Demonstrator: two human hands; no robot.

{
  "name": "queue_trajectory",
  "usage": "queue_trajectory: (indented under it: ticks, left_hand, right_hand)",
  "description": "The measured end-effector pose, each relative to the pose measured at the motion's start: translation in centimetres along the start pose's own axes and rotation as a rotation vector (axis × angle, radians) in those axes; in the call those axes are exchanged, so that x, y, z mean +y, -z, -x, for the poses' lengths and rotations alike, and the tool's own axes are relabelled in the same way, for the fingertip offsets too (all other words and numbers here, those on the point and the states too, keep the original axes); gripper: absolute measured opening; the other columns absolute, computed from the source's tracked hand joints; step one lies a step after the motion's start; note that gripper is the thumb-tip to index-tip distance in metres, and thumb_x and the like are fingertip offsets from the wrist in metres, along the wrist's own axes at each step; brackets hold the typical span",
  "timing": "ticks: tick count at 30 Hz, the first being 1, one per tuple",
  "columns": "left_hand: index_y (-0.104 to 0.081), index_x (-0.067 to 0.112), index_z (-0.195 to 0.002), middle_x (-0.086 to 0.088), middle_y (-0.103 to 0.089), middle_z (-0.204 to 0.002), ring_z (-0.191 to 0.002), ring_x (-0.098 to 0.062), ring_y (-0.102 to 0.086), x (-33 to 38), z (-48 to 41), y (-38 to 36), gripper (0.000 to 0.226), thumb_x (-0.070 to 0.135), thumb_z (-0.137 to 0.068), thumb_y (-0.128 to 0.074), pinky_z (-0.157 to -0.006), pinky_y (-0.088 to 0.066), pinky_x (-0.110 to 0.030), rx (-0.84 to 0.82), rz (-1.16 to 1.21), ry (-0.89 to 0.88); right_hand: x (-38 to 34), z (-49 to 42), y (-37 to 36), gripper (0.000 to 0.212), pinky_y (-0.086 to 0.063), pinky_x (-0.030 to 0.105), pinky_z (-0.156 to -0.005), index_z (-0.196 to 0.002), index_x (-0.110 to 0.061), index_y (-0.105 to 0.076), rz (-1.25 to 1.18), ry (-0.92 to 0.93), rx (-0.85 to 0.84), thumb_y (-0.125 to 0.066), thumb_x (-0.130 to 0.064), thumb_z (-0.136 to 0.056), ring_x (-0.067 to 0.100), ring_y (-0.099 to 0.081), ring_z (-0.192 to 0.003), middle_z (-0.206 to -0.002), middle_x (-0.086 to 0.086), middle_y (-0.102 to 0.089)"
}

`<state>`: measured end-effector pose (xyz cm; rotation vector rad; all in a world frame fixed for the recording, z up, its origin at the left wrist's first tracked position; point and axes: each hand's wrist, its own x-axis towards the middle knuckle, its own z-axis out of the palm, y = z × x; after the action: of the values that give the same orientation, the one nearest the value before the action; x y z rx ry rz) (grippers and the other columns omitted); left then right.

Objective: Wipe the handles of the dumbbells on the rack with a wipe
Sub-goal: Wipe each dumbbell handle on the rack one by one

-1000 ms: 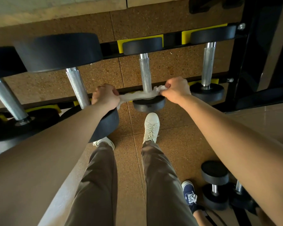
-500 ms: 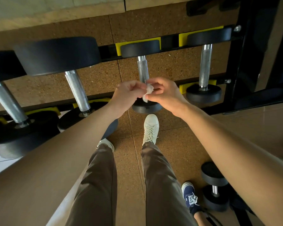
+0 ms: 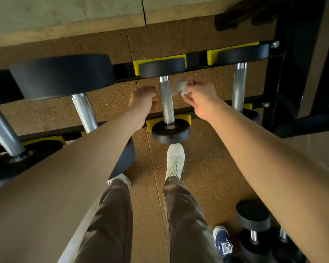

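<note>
Hands have split apart now: right hand (image 3: 199, 96) pinches the bunched wipe (image 3: 179, 87) just right of the middle handle (image 3: 166, 103), left hand (image 3: 143, 100) loosely curled, empty, beside it

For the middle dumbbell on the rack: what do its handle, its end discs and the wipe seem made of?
Handle: metal, likely steel; silvery, dull grainy grip, brighter collars. End discs: matte black, probably rubber or a coating; no shine. Wipe in the right hand: thin white tissue or nonwoven cloth, crumpled, blurred.
</note>
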<state>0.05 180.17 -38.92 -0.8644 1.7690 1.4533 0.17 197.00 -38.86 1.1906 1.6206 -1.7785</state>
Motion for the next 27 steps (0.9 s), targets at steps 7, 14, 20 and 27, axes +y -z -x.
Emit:
queue_trajectory:
  ticks: [7,14,20,27]
  left_hand:
    - [-0.067,0.014,-0.096,-0.006,-0.073,-0.095,-0.088,-0.021,-0.071,2.3,-1.4,-0.9,0.010,0.009,-0.097,-0.059,-0.076,-0.061,-0.033,0.008,0.332,0.163]
    - [-0.068,0.014,-0.089,0.001,-0.075,-0.076,-0.086,-0.015,-0.070,0.2,0.5,0.8,0.012,0.021,-0.087,-0.078,-0.078,-0.055,-0.026,0.266,0.534,0.120]
    - [-0.070,0.019,-0.113,-0.006,-0.076,-0.108,-0.101,-0.023,-0.073,1.2,0.6,-2.2,0.016,0.019,-0.098,-0.065,-0.090,-0.058,-0.039,0.085,0.550,0.153]
    - [-0.071,0.019,-0.107,-0.005,-0.076,-0.103,-0.087,-0.012,-0.074,1.2,0.7,-0.4,0.015,0.020,-0.092,-0.073,-0.081,-0.062,-0.028,0.270,0.632,0.202]
  right_hand:
    - [-1.1,0.8,-2.7,0.021,-0.037,0.033,-0.080,-0.075,-0.020,-0.041,-0.002,-0.081,-0.388,-0.048,-0.005,-0.088,0.018,-0.044,-0.075,-0.077,0.008,-0.038]
    - [-0.1,0.4,-4.2,0.024,-0.052,0.035,-0.076,-0.107,-0.005,-0.065,-0.239,-0.069,-0.056,-0.062,0.004,-0.085,0.026,-0.067,-0.092,-0.101,0.016,-0.070]
    - [-0.2,0.8,-1.7,0.015,-0.056,0.041,-0.094,-0.099,-0.014,-0.068,-0.433,-0.059,0.058,-0.059,-0.001,-0.096,0.023,-0.073,-0.090,-0.096,0.010,-0.075]
    - [0.1,0.9,-2.6,0.020,-0.056,0.040,-0.097,-0.113,-0.012,-0.065,-0.297,-0.076,-0.042,-0.060,-0.005,-0.096,0.021,-0.072,-0.100,-0.108,0.010,-0.074]
